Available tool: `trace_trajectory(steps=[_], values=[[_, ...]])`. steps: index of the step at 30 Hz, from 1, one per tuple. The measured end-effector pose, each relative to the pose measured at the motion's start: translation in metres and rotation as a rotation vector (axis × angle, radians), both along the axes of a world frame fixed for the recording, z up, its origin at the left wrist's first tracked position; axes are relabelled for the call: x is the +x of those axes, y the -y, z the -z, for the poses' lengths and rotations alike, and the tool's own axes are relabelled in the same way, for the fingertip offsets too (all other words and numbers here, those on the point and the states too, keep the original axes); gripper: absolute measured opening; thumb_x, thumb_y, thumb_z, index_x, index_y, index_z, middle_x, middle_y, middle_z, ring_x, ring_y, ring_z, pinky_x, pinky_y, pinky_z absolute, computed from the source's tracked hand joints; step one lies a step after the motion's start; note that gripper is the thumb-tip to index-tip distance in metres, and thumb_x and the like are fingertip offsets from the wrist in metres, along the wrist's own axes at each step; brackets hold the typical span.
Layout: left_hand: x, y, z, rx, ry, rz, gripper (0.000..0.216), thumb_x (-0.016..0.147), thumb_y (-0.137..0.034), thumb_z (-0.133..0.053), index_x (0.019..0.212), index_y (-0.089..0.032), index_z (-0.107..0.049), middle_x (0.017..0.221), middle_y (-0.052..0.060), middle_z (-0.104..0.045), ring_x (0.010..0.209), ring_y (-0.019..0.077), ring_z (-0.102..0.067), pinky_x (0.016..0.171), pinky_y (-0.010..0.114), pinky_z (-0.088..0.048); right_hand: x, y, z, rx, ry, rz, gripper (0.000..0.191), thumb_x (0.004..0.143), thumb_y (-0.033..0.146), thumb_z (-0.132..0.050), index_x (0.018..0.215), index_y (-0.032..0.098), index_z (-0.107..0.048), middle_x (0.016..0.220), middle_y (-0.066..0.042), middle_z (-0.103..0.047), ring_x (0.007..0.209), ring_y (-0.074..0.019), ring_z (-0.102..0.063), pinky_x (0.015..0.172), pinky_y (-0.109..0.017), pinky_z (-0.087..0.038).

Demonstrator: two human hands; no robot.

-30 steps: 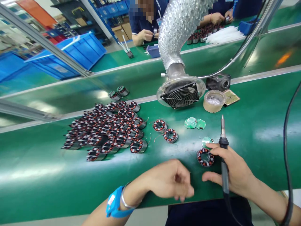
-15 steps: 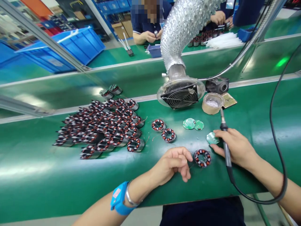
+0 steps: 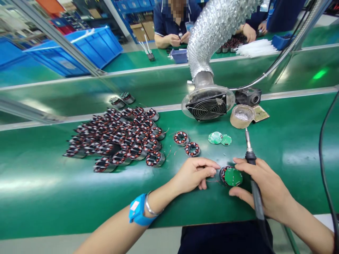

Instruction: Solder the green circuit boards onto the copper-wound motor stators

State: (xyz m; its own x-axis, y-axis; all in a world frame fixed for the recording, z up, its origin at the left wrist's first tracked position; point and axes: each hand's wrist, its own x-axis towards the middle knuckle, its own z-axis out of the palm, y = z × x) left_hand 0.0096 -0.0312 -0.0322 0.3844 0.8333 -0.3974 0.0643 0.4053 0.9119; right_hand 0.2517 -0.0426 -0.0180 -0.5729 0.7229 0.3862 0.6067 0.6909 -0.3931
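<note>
A round green circuit board [image 3: 233,176] lies on top of a motor stator [image 3: 224,173] with red-orange windings, slightly off its middle. My right hand [image 3: 267,183] holds a soldering iron [image 3: 255,194] between its fingers, tip pointing away toward the solder pot. Its thumb and index finger are spread around the board's right side. At the stator's left, my left hand [image 3: 194,174] has its thumb and fingers drawn together. A thin wire runs from the stator toward these fingers; whether they grip it is hidden. A blue wrist strap [image 3: 139,210] circles the left wrist.
Two more stators [image 3: 192,149] and two loose green boards [image 3: 215,137] lie beyond my hands. Many stators [image 3: 119,141] stand clustered at left. A fume extractor [image 3: 208,106] hangs over the bench near a solder pot [image 3: 242,117]. Co-workers' hands [image 3: 174,40] are busy across the bench.
My right hand has moved left and nearer with the iron and placed the board on the stator. The left fingers have closed together beside it.
</note>
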Motion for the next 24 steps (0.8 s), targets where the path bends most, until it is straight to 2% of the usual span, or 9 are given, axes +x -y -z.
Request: trace_trajectory(steps=[3,6,8,11,14,17,20,24], values=[[0.000,-0.010,-0.004,0.206,-0.010,0.057,0.027,0.075,-0.038,-0.073,0.090,-0.015,-0.076,0.080,0.001,-0.057,0.043,0.0016,-0.048,0.037,0.016,-0.035,0.002,-0.005,0.003,-0.045,-0.096,-0.056,0.035,0.088,0.025,-0.064,0.119,0.022,-0.050,0.115,-0.008,-0.068,0.098,-0.0224,-0.063,0.085,-0.038,-0.054],[0.005,-0.018,-0.010,0.386,-0.028,0.109,0.015,0.072,-0.029,-0.077,0.080,-0.016,-0.077,0.074,-0.001,-0.051,0.053,0.0035,-0.044,0.048,0.017,-0.036,0.000,-0.011,0.005,-0.064,-0.130,-0.147,0.037,0.089,0.021,-0.061,0.124,0.022,-0.049,0.116,-0.009,-0.069,0.100,-0.0214,-0.065,0.087,-0.038,-0.055],[0.011,-0.019,-0.014,0.438,-0.078,0.118,0.011,0.072,-0.025,-0.076,0.076,-0.015,-0.076,0.072,-0.002,-0.050,0.055,0.0042,-0.042,0.050,0.017,-0.036,-0.001,-0.015,0.005,-0.091,-0.125,-0.193,0.039,0.090,0.021,-0.060,0.127,0.021,-0.048,0.117,-0.010,-0.068,0.104,-0.0216,-0.064,0.089,-0.038,-0.055],[0.019,-0.016,-0.016,0.431,-0.146,0.137,0.007,0.073,-0.020,-0.071,0.072,-0.013,-0.072,0.073,-0.002,-0.051,0.052,0.0031,-0.040,0.048,0.017,-0.034,-0.001,-0.017,0.002,-0.110,-0.117,-0.210,0.043,0.089,0.023,-0.061,0.129,0.020,-0.047,0.121,-0.011,-0.066,0.110,-0.0232,-0.063,0.093,-0.040,-0.054],[0.023,-0.011,-0.016,0.412,-0.161,0.129,0.005,0.072,-0.016,-0.069,0.068,-0.013,-0.070,0.073,-0.003,-0.050,0.051,0.0025,-0.041,0.048,0.016,-0.034,-0.002,-0.013,-0.002,-0.069,-0.190,-0.128,0.042,0.086,0.020,-0.062,0.126,0.020,-0.049,0.119,-0.010,-0.066,0.112,-0.0244,-0.061,0.095,-0.040,-0.052],[0.023,-0.009,-0.013,0.392,-0.125,0.094,0.008,0.072,-0.019,-0.069,0.068,-0.012,-0.068,0.074,-0.002,-0.051,0.050,0.0022,-0.041,0.048,0.017,-0.036,-0.008,-0.009,-0.004,0.000,-0.280,-0.036,0.033,0.084,0.012,-0.060,0.115,0.022,-0.053,0.095,-0.005,-0.070,0.098,-0.0224,-0.062,0.085,-0.038,-0.052],[0.024,-0.008,-0.010,0.372,-0.097,0.089,0.011,0.072,-0.022,-0.069,0.069,-0.012,-0.067,0.075,-0.001,-0.051,0.053,0.0032,-0.043,0.048,0.017,-0.036,-0.016,-0.005,-0.004,0.021,-0.292,-0.034,0.031,0.085,0.008,-0.056,0.112,0.021,-0.051,0.083,-0.002,-0.067,0.083,-0.0199,-0.058,0.075,-0.035,-0.051],[0.029,-0.005,-0.009,0.310,-0.070,0.047,0.015,0.072,-0.024,-0.066,0.065,-0.012,-0.060,0.073,-0.002,-0.049,0.052,0.0036,-0.042,0.047,0.017,-0.035,-0.026,0.001,-0.008,0.016,-0.094,-0.008,0.025,0.091,0.010,-0.046,0.113,0.020,-0.054,0.078,-0.004,-0.062,0.075,-0.0193,-0.050,0.066,-0.031,-0.047]])
